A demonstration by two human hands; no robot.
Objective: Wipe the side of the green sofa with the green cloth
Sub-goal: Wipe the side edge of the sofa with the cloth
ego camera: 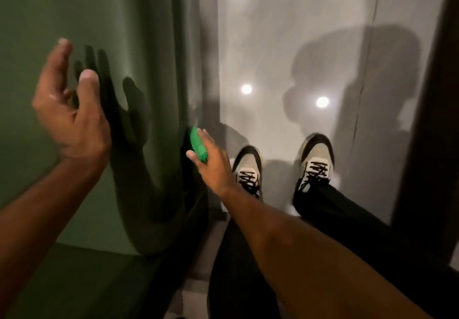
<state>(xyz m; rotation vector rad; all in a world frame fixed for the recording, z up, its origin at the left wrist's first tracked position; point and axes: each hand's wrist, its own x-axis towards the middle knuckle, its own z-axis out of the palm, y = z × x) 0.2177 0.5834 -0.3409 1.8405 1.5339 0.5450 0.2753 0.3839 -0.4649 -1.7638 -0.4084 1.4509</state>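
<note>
The green sofa (149,45) fills the left half of the head view, its dark green side falling steeply toward the floor. My right hand (213,164) presses a bright green cloth (197,145) against the lower edge of that side, near the floor. The cloth is bunched under my fingers, and only a small part of it shows. My left hand (69,110) hovers open in front of the sofa's surface, fingers spread, holding nothing; it casts a shadow on the fabric.
A glossy grey floor (285,58) with reflected ceiling lights lies to the right of the sofa. My two feet in beige and black sneakers (248,169) stand close beside the sofa. A dark vertical frame (429,120) runs along the right edge.
</note>
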